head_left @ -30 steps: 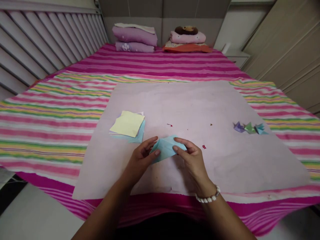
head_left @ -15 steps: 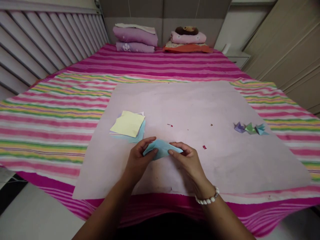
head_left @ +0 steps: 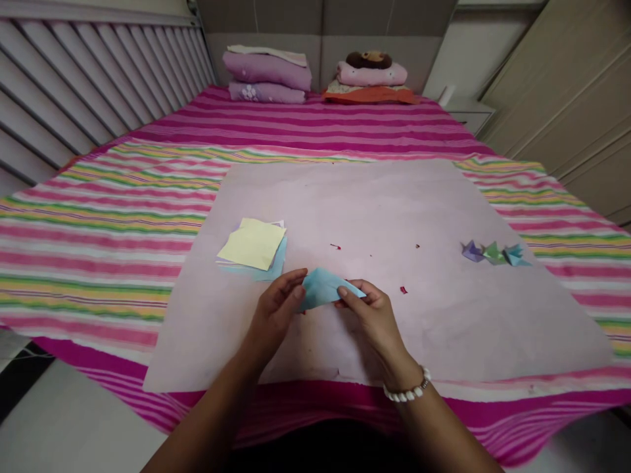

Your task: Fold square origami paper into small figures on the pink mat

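A folded piece of light blue paper (head_left: 323, 289) is held up between my two hands, above the large pale sheet. My left hand (head_left: 280, 303) pinches its left end, thumb in front and fingers behind. At the right end, my right hand (head_left: 367, 309) grips the paper with its thumb pressed on the front face. Just beyond my left hand lies a loose stack of paper squares (head_left: 254, 244), pale yellow on top with light blue showing beneath. Off to the right stand three small folded paper shapes: purple (head_left: 472, 251), green (head_left: 493, 253) and blue (head_left: 515, 255).
The large pale sheet (head_left: 355, 197) covers the middle of the striped bed. Small red scraps (head_left: 403, 290) are scattered on it. Folded purple bedding (head_left: 269, 72) and a pink folded pile (head_left: 372, 74) sit by the headboard. A white slatted rail (head_left: 108, 79) runs along the left.
The blue paper has been tilted and turned, so a flat, triangular face now shows with a peak at upper left. My hands have barely shifted and still hold both ends.
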The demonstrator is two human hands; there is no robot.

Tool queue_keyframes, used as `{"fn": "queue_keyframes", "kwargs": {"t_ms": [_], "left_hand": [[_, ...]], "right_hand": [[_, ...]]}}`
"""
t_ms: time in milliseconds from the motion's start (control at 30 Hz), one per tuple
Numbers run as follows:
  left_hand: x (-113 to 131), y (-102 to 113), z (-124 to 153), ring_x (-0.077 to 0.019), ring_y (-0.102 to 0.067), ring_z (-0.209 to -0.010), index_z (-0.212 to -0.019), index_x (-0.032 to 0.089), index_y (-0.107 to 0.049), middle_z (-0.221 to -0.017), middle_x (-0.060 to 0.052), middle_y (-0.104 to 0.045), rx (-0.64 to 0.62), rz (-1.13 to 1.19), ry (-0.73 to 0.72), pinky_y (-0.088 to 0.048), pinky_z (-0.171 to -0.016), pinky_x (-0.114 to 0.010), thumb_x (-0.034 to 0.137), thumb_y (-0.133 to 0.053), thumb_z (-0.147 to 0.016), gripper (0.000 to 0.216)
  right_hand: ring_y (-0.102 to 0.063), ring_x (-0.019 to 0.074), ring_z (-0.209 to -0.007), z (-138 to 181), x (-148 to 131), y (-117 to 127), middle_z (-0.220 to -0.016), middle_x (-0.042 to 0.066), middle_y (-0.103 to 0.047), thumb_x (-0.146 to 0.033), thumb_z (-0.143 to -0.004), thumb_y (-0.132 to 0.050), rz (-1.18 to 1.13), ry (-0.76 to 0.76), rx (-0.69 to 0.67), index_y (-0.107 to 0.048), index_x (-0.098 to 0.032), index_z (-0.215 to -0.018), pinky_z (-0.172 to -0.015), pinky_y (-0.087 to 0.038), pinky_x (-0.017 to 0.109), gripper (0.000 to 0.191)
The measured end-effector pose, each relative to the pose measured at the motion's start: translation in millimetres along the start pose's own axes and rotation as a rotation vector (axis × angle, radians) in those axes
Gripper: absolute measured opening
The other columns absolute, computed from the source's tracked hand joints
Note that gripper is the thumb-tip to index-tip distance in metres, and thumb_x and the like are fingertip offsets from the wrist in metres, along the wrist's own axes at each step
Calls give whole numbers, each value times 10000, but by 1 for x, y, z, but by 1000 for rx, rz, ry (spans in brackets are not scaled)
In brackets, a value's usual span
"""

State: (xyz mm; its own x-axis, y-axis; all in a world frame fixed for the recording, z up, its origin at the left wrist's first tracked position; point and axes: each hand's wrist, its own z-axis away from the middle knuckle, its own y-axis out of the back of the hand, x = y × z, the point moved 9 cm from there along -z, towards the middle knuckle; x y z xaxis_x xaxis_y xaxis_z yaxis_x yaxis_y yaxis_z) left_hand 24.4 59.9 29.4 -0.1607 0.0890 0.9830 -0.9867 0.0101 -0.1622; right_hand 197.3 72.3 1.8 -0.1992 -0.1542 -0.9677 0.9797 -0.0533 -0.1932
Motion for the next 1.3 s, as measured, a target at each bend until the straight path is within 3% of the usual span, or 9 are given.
{"fn": "queue_keyframes", "kwargs": {"t_ms": [100, 200, 267, 533, 733, 967, 1067, 1200, 1300], "left_hand": [[-7, 0, -1, -217, -623, -936, -1110, 171, -622, -1098, -115, -669, -9, 80, 53, -504, -698, -313, 507, -442, -895, 438], [-9, -1, -2, -193, -624, -894, -1075, 188, -632, -1052, -82, -684, -14, 40, 74, -499, -688, -289, 385, -638, -805, 334], [-7, -3, -2, -188, -628, -883, -1078, 195, -623, -1005, -63, -693, -14, 22, 69, -501, -689, -286, 312, -716, -736, 374], [-3, -4, -3, -144, -616, -755, -1030, 162, -631, -832, -27, -687, 12, -61, 49, -493, -691, -278, 268, -733, -698, 363], [-2, -3, -1, -145, -613, -762, -1071, 172, -595, -867, -27, -667, 52, -92, 6, -490, -703, -286, 275, -722, -708, 398], [11, -3, 4, -136, -578, -726, -823, 188, -623, -808, -9, -652, 60, -338, -115, -463, -710, -275, 244, -727, -707, 165], [11, -3, 3, -141, -569, -724, -975, 195, -648, -809, -12, -650, 48, -367, -121, -461, -706, -283, 250, -726, -710, 282], [3, -7, 1, -140, -570, -759, -1300, 224, -507, -884, -16, -630, -20, -237, -69, -449, -688, -271, 296, -721, -725, 618], [-2, -7, 0, -122, -540, -718, -1110, 210, -650, -827, -1, -620, -23, -212, -29, -420, -642, -243, 345, -676, -767, 369]], "right_hand": [[-627, 157, -592, 0, -1, 1, -619, 4, -672, -376, -690, -746, -3, 6, 12, -690, -184, -768, -639, -499, 285, 214], [-629, 152, -593, 0, -1, 0, -619, 1, -677, -374, -691, -746, -14, 8, 13, -685, -188, -772, -649, -502, 285, 212], [-634, 155, -594, 1, 0, -2, -624, 5, -686, -373, -694, -744, -33, 3, 7, -682, -188, -786, -646, -502, 289, 216], [-508, 93, -406, 6, 12, -19, -450, -53, -593, -322, -667, -770, -268, -101, -56, -642, -181, -806, -480, -384, 221, 236], [-504, 103, -404, 10, 22, -27, -441, -106, -546, -244, -586, -812, -347, -162, -62, -569, -186, -1169, -471, -387, 234, 634], [-460, 86, -365, 8, 23, -24, -439, -119, -521, -226, -579, -805, -348, -165, -49, -545, -164, -1208, -418, -356, 221, 684], [-478, 93, -364, 7, 19, -20, -412, -123, -521, -222, -592, -796, -314, -123, -37, -520, -153, -1240, -442, -389, 227, 708], [-512, 109, -368, 7, 9, -18, -395, -121, -551, -242, -598, -799, -173, -65, -11, -371, -124, -1380, -490, -451, 251, 899], [-518, 117, -365, 10, 4, -22, -398, -132, -543, -259, -582, -817, -92, -74, -27, -294, -133, -1423, -477, -467, 257, 999]]}}
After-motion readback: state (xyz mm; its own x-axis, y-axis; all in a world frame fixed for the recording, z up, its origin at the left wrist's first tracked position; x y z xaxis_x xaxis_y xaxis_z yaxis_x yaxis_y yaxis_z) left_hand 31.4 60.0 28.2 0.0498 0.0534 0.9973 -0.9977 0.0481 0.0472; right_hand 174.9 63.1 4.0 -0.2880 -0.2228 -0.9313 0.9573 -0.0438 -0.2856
